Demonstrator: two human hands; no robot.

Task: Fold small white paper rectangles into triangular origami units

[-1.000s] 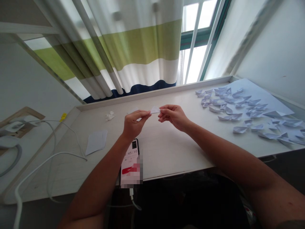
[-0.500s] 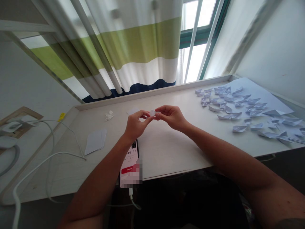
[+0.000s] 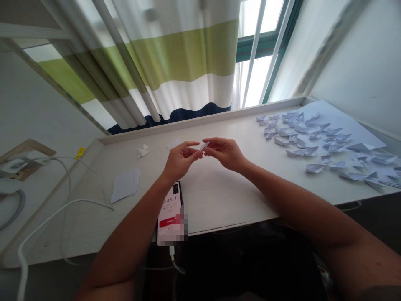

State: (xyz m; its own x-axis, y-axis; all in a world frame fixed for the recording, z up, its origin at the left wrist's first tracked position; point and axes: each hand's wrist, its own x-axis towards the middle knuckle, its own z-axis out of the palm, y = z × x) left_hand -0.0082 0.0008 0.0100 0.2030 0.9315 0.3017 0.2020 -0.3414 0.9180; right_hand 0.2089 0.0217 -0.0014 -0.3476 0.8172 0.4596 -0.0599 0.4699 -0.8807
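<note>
Between my two hands, above the middle of the white desk, is a small folded piece of white paper. My left hand pinches its lower left side with thumb and fingers. From the other side my right hand grips it between thumb and index finger. The paper looks narrow and slanted, and my fingertips cover part of it. Below my left wrist lies a phone with a timer on its screen, partly covered by my forearm.
Many folded paper boats spread over the desk's right side, some near a large white sheet. At left lie a small stack of paper, a crumpled white scrap and white cables. A curtain hangs behind.
The paper has turned between my fingers, from a small flat, rounded shape to a narrow slanted one. My left fingers have shifted and spread a little. The view has moved slightly.
</note>
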